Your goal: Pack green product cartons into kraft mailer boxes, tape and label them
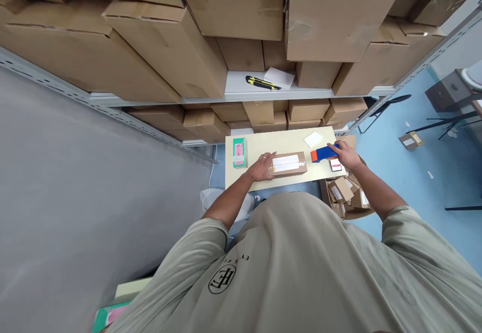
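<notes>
In the head view, our left hand is partly curled, gripping the left end of a labelled cardboard box on the counter. Our right hand is closed around a blue-and-orange tape dispenser, just right of that box. A green-and-pink carton sits farther left.

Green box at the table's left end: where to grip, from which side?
Probably the green box by its two long sides, near the middle, from above. Its top face is longer than wide and uncovered; the left hand and brown box sit apart from it, to its right.
</notes>
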Demonstrator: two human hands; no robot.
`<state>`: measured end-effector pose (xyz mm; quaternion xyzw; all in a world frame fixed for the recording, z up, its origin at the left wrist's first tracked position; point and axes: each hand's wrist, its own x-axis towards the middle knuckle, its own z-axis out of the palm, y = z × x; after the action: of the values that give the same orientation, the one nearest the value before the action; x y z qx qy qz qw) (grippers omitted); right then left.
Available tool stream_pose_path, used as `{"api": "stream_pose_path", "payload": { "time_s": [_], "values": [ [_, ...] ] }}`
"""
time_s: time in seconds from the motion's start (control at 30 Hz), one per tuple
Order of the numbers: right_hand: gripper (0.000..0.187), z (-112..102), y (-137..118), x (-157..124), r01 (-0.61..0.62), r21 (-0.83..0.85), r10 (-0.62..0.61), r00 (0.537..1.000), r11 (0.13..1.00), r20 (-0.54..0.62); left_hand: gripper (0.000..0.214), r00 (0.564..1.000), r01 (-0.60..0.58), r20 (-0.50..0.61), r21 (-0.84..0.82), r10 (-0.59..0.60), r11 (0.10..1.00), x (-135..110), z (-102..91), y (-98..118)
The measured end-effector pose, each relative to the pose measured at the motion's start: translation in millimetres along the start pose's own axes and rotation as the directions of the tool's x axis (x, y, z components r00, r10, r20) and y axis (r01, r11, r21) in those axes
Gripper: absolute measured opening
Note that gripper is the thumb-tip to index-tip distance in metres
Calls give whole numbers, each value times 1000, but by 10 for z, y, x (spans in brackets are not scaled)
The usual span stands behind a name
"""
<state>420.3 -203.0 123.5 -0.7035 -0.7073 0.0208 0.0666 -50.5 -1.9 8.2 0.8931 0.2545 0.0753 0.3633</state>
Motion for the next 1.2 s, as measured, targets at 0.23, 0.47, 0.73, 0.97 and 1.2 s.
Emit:
{"api": "stream_pose_path", "payload": {
  "time_s": [0.23,0.47,0.73,0.97,1.2],
  "values": [
    [63,42,223,-107,53,-52,-48,995,997,84,132,1000,9,24,16,-9,1000,-11,-28,-23],
    [67,76,367,-184,-3,-58,12,987,998,158,130,995,29,88,89,-37,996,12,-118,80],
    [82,54,-141,-51,191,-203,-128,948,960,290,135,992,46,110,133,-60,990,15,-132,145],
    [81,84,-489,-1,200,-181,-136,940,963,313,136,988,47,135,198,-75,979,20,-213,234],
    [75,71,-540,-16,170,-149,-118,944,974,309,159,942,177,165,497,-293,849,238,-156,657]
  ]
}}
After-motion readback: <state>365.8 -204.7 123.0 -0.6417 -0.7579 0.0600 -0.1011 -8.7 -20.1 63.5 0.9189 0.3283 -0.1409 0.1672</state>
